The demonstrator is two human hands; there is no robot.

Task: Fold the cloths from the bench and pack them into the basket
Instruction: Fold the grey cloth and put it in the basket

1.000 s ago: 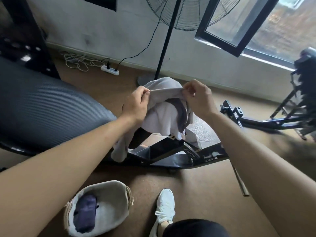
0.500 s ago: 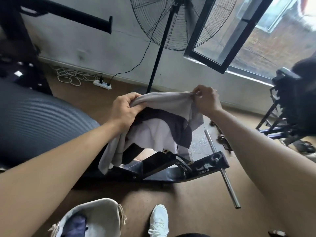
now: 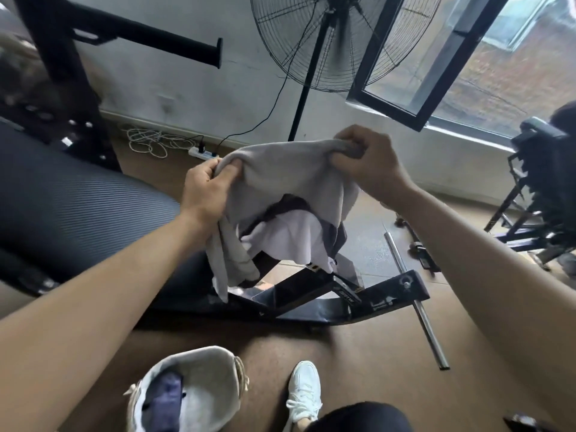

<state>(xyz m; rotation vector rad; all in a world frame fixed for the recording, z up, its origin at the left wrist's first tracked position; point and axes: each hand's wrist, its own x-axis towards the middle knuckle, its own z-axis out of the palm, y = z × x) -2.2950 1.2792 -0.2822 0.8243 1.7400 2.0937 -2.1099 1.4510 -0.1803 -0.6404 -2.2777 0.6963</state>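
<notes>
Brown floor under me, pale wall ahead with a big standing fan against it and an open window off to the right. Both arms are out in front, and between them hangs the grey cloth, lifted clear above the bench. My left hand grips the cloth's top edge with thumb and curled fingers bunching the fabric. My right hand does the same at the other end, fist closed tight on a gathered corner, a touch higher than the left. The top edge arches between the two grips and the rest drapes down, one long tail trailing past my left wrist toward the bench frame. Behind the drape sits more laundry, a white cloth and a dark cloth peeking above it. Down by my white shoe stands the basket — pale, soft-sided, rope handles — with a dark blue cloth lying folded inside. A steel bar lies on the floor to the right.
</notes>
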